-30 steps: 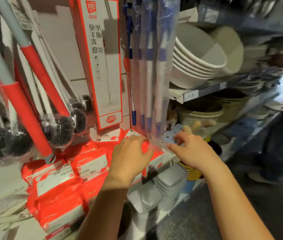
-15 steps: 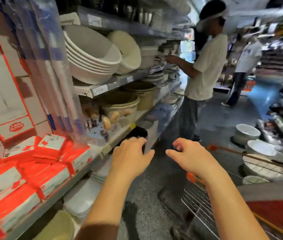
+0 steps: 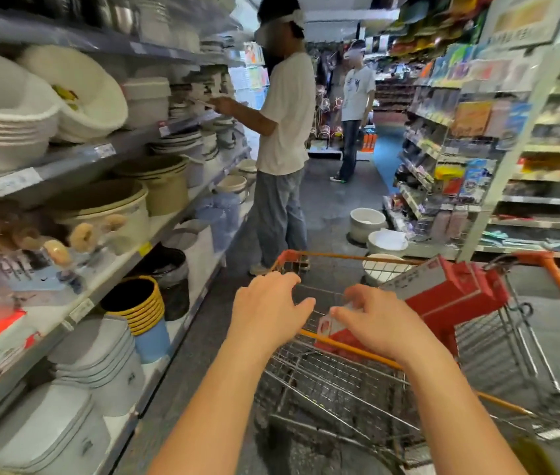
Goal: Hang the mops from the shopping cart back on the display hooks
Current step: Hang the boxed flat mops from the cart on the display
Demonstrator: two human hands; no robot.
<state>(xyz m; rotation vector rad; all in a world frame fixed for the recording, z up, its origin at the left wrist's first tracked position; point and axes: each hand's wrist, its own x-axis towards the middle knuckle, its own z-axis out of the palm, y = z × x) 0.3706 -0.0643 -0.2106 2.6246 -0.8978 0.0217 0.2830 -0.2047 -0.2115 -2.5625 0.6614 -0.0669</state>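
The boxed mop [image 3: 450,293], a long red and white carton, lies slanted in the orange-railed shopping cart [image 3: 323,382], its far end propped above the right rail and its near end low by the near rail. The left hand [image 3: 268,310] hovers over the cart's near left corner, fingers loosely spread, holding nothing. The right hand [image 3: 378,320] arches over the carton's near end with thumb and fingers at its edges; whether they have pinched it yet I cannot tell.

The carton looks stiff and probably light, but its length should make it swing and tip if lifted by 1 end alone. Its printed cardboard may be a bit slick. Best to use 2 hands: the right at the near end, the left further along toward the middle. No hang hole is visible from here
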